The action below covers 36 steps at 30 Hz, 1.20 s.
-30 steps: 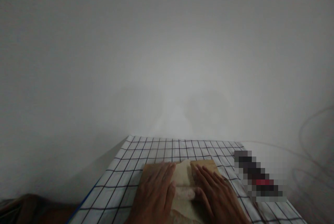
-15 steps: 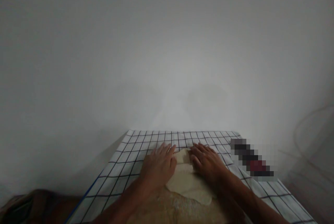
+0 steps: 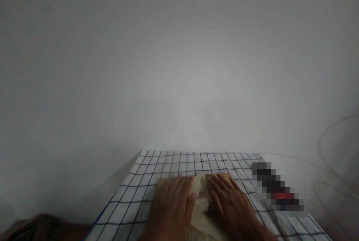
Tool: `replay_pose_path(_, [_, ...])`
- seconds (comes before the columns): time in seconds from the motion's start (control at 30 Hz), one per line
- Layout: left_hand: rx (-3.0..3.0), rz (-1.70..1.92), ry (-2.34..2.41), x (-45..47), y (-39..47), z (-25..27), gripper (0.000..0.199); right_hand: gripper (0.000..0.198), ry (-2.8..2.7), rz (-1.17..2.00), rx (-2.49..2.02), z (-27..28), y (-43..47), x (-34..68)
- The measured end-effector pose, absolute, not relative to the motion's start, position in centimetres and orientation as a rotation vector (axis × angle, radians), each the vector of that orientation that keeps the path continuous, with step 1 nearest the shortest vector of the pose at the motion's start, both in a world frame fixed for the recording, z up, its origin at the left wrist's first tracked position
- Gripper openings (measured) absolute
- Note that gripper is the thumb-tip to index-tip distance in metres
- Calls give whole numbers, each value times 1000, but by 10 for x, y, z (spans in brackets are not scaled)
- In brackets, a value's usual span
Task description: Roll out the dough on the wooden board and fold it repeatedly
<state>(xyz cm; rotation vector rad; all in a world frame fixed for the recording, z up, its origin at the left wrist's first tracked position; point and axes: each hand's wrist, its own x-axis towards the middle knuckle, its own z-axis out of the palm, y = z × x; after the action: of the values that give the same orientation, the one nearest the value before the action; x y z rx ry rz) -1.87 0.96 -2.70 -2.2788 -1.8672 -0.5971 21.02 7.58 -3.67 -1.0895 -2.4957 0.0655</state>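
Note:
A thin, pale sheet that looks like dough (image 3: pixel 202 208) lies on a brown wooden board (image 3: pixel 165 183). My left hand (image 3: pixel 176 203) rests palm down over the board and the sheet's left edge, fingers stretched forward, somewhat smeared by motion. On the other side, my right hand (image 3: pixel 228 203) lies flat with its fingers extended over the right part of the sheet. A strip of the sheet shows between the two hands. Whatever lies under the palms is hidden.
The board sits on a table with a white, black-checked cloth (image 3: pixel 129 200). A pixelated dark and red item (image 3: pixel 277 188) is at the table's right edge. A plain wall (image 3: pixel 179 65) rises behind, with a thin cable (image 3: pixel 319 143) at right. Something brown (image 3: pixel 42 226) is at lower left.
Both hands have come back toward me and sit lower in view. The board's far edge now shows beside the fingers. The view has tilted slightly up.

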Motion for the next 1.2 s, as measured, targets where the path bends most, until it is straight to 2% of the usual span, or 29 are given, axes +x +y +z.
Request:
replay_pose_path(0.07, [-2271, -629, -1849, -17, 3, -29, 49, 51, -2500, 51, -1014, -40, 67, 215])
replay_pose_path(0.27, [-2291, -320, -2049, -13, 51, -4, 50, 50, -2535, 194, -1350, -20, 116, 193])
replay_pose_path(0.37, [-2241, -462, -1995, -8, 30, -12, 54, 49, -2553, 148, -1244, -26, 101, 201])
replay_pose_path(0.5, [-2242, -566, -1851, -3, 3, -32, 47, 51, -2531, 58, -1048, -42, 72, 215])
replay_pose_path(0.73, [-2165, -339, -1979, -5, 59, -15, 47, 49, -2574, 237, -1340, -17, 122, 187])
replay_pose_path(0.97, [-2097, -559, -1906, 8, 17, -40, 47, 49, -2484, 71, -1223, -42, 70, 206])
replay_pose_path(1.2, [-2260, -509, -2170, 6, 57, -15, 47, 43, -2317, 13, -1362, -22, 88, 194])
